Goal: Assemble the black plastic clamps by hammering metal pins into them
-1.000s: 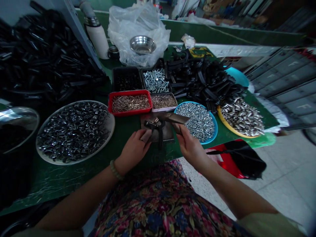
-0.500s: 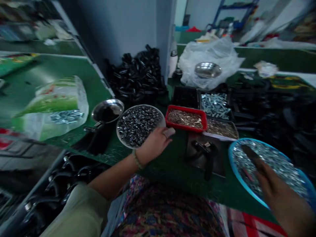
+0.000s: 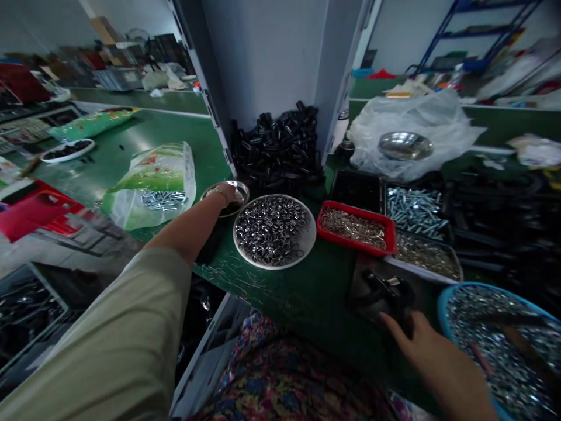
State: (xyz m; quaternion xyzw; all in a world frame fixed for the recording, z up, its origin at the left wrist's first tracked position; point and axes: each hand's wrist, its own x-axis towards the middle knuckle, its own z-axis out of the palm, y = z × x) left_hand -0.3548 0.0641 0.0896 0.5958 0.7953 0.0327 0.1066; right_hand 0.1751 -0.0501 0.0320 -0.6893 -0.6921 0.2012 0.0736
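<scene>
My left hand [image 3: 227, 192] reaches into the shiny metal bowl [image 3: 246, 191] with dark contents; its fingertips are hidden there. Beside the bowl, a white round plate [image 3: 310, 231] holds many small dark metal rings [image 3: 274, 228]. My right hand [image 3: 442, 356] is at a black part with a shiny metal piece [image 3: 388, 286], which lies on a dark metal plate [image 3: 357, 275]. Thumb and forefinger are apart, around the near end of the part; whether they touch it I cannot tell. A hammer [image 3: 523, 345] lies on the small metal pieces in the blue basin [image 3: 445, 307].
A red tray [image 3: 322, 234] of small metal pins, a tray of similar pieces [image 3: 427, 257] and a black box of bolts [image 3: 414, 210] stand ahead. Black parts [image 3: 280, 143] are heaped against the grey panel. A plastic bag with bolts [image 3: 162, 199] lies left.
My left hand has moved left from beside the plate of rings into the metal bowl. My right hand has let go of the hammer in the basin and moved left to the black part.
</scene>
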